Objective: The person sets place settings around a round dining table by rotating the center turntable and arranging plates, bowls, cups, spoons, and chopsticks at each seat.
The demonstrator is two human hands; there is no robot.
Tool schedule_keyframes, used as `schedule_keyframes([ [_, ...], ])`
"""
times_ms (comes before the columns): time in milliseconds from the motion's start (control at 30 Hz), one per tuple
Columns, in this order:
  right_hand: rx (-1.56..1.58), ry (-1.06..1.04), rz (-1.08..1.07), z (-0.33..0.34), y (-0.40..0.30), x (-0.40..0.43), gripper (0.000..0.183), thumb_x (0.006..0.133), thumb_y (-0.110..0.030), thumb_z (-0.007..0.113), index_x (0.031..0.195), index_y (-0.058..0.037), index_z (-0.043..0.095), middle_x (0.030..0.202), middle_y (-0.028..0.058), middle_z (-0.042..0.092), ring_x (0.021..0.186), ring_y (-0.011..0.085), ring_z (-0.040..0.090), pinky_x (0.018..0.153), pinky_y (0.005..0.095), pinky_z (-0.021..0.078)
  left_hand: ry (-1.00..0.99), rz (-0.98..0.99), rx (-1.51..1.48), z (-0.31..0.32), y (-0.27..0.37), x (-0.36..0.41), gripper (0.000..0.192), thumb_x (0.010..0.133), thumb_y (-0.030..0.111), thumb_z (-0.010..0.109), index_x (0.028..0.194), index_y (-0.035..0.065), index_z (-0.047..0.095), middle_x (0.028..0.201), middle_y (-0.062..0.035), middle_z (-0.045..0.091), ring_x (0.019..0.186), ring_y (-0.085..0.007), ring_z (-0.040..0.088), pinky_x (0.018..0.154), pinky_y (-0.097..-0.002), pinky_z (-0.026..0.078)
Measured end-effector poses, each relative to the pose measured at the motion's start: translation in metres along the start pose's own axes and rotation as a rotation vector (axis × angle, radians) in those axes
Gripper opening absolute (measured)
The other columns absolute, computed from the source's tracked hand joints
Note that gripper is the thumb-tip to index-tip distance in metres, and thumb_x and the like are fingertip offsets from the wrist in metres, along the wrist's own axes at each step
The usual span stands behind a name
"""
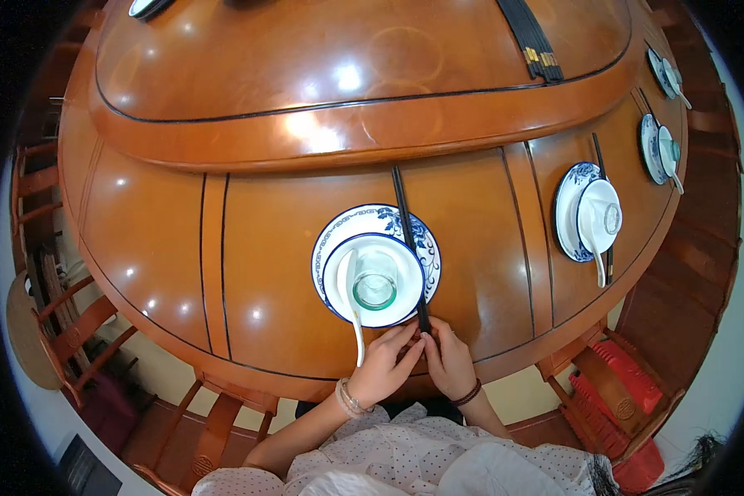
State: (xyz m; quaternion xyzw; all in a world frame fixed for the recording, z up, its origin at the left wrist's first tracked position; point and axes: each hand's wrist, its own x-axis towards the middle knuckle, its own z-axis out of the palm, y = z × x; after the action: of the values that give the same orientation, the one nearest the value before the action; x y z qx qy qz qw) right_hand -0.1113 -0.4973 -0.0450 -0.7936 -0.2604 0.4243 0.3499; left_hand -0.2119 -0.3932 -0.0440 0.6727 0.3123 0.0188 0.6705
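Observation:
Before me a pair of black chopsticks (401, 201) lies across the right side of a blue-patterned white plate (332, 243). My left hand (384, 361) and my right hand (449, 361) meet at the chopsticks' near ends, fingertips pinched on them. On the plate sits a white bowl (410, 270) with a blue rim. Inside the bowl are a clear greenish glass (375, 290) and a white spoon (345, 279), whose handle hangs over the bowl's near edge, beside my left hand.
A raised wooden turntable (273, 74) bears a bundle of black chopsticks (533, 46). Similar place settings, one with a plate (565, 214) and bowl (604, 235), line the right of the round table (273, 279). Wooden chairs (214, 428) surround it; a red object (626, 372) is on one.

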Motion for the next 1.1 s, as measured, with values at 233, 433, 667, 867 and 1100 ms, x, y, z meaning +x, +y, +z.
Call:
schedule_keyframes([
  [233,-0.025,-0.02,0.037,0.001,0.004,-0.003,0.025,0.087,-0.01,0.047,0.112,-0.0024,0.046,0.092,0.0224,0.059,0.081,0.0387,0.058,0.066,0.0418,0.0476,-0.016,-0.03,-0.045,-0.001,-0.004,-0.001,0.034,0.085,0.007,0.054,0.116,-0.0067,0.049,0.094,-0.0181,0.058,0.082,-0.0234,0.059,0.071,-0.0285,0.047],
  [433,-0.069,-0.001,-0.003,0.002,0.009,-0.005,0.025,0.088,-0.008,0.045,0.112,-0.0018,0.045,0.092,0.0232,0.059,0.082,0.0393,0.058,0.067,0.0417,0.0474,-0.05,-0.063,-0.072,-0.003,-0.006,-0.006,0.035,0.086,0.007,0.053,0.118,-0.0056,0.048,0.097,-0.0154,0.059,0.085,-0.0212,0.058,0.073,-0.0277,0.048],
  [667,-0.009,0.009,0.02,-0.004,0.0,-0.006,0.029,0.087,-0.01,0.049,0.114,-0.0017,0.045,0.09,0.0216,0.059,0.079,0.0355,0.06,0.066,0.039,0.0479,-0.074,-0.119,-0.067,-0.005,-0.017,-0.013,0.036,0.086,0.007,0.052,0.12,-0.0051,0.046,0.1,-0.0153,0.058,0.088,-0.0209,0.058,0.076,-0.0276,0.048],
  [867,-0.024,0.07,0.016,-0.018,0.012,-0.008,0.032,0.085,-0.011,0.054,0.115,-0.002,0.047,0.079,0.0148,0.059,0.068,0.0236,0.06,0.061,0.0324,0.0475,-0.032,-0.111,-0.007,-0.003,-0.01,-0.019,0.035,0.087,0.01,0.051,0.116,-0.0081,0.048,0.097,-0.0178,0.058,0.087,-0.0242,0.059,0.074,-0.028,0.048],
  [1100,-0.031,0.128,-0.182,-0.04,0.006,-0.009,0.032,0.082,-0.006,0.057,0.112,0.0001,0.049,0.089,0.0139,0.055,0.078,0.0221,0.056,0.062,0.029,0.0465,0.048,-0.162,0.115,0.005,0.003,-0.044,0.036,0.086,0.013,0.052,0.116,-0.007,0.048,0.097,-0.0175,0.059,0.084,-0.0264,0.06,0.074,-0.0293,0.048],
])
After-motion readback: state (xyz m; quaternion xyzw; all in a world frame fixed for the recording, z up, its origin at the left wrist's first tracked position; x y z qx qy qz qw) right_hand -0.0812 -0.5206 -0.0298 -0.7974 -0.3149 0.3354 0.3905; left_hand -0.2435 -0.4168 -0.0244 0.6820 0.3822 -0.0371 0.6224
